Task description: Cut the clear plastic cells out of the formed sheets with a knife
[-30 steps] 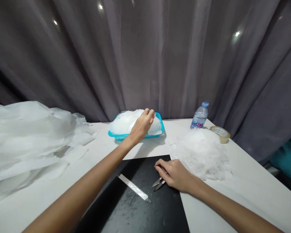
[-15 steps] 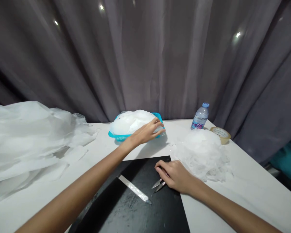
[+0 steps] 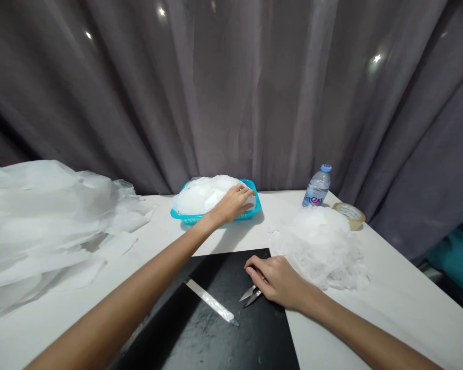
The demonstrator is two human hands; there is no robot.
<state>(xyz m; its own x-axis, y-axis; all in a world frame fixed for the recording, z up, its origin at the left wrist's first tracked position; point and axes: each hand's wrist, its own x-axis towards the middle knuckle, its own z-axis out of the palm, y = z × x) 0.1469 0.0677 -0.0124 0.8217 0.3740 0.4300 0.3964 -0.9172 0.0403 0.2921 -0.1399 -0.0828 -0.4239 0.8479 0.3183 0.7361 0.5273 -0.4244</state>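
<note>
My left hand point(image 3: 233, 203) lies over the right side of a heap of thin white sheet pieces point(image 3: 200, 194) in a blue plastic basket point(image 3: 193, 218). Its fingers are apart, and nothing shows gripped in them. Curled on the black mat point(image 3: 216, 267), my right hand point(image 3: 275, 277) is closed round a pair of thread snips point(image 3: 250, 295), whose two blades stick out toward the left; the handle is hidden in the palm. Left of the snips, a flat silvery-white strip tool with a pointed tip point(image 3: 210, 300) rests on the mat.
A large pile of white sheet material point(image 3: 42, 221) covers the table's left side. At right are a fluffy heap of white scraps point(image 3: 324, 246), a water bottle point(image 3: 317, 186) and a roll of tape point(image 3: 349, 215). A grey curtain point(image 3: 231, 92) hangs behind the white table point(image 3: 393, 288).
My left hand has moved slightly left and in over the basket, onto the white heap. My right hand keeps its hold on the snips in the same place.
</note>
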